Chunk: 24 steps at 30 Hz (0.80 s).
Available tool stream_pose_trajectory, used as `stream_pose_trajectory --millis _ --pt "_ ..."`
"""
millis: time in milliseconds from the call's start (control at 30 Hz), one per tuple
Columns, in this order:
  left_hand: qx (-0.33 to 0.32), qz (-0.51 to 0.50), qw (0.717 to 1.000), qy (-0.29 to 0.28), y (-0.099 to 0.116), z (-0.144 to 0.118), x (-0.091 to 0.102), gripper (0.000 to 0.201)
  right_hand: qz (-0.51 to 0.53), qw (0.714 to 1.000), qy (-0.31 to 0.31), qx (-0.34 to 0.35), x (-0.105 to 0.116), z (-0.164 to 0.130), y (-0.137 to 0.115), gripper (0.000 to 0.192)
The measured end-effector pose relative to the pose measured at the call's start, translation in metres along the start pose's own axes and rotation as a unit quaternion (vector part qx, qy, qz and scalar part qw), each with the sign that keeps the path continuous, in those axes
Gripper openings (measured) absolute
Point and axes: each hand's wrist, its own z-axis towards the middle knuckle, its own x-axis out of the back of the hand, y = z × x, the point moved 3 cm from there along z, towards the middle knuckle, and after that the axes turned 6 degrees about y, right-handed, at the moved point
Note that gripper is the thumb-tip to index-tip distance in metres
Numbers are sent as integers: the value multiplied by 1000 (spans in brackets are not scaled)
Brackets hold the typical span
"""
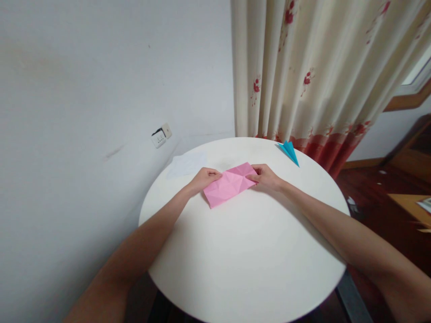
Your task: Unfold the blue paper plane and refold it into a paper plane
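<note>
A pink sheet of origami paper (227, 187), folded to a rectangle and marked with crossing creases, is held tilted over the round white table. My left hand (204, 180) pinches its upper left edge, thumb on top. At the right end my right hand (265, 176) grips the paper between thumb and fingers. The fingers behind the paper are partly hidden. Whether its lower left corner touches the table, I cannot tell.
The round white table (249, 264) stands against a wall with a socket (158, 138). A blue paper plane (289, 152) lies at the back right, white sheets (187, 164) at the back left. A patterned curtain (286, 80) hangs behind.
</note>
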Motion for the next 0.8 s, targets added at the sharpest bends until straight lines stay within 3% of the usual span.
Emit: stream_pose_trajectory --millis 167,400,567,633,800 --pt "10 -12 1000 20 -2 2 1 38 11 1000 8 11 1 0 -3 27" --pt "1 -16 1000 -18 0 0 -2 39 -15 999 26 24 1 1 -7 27" --pt "-58 89 993 -42 0 0 -5 40 -75 996 55 -7 6 3 3 32" --pt "-108 185 977 -20 1 -1 -7 39 -114 991 63 -34 5 3 8 43" --pt "-228 387 893 30 7 -11 -26 40 -260 957 119 -48 1 1 17 65"
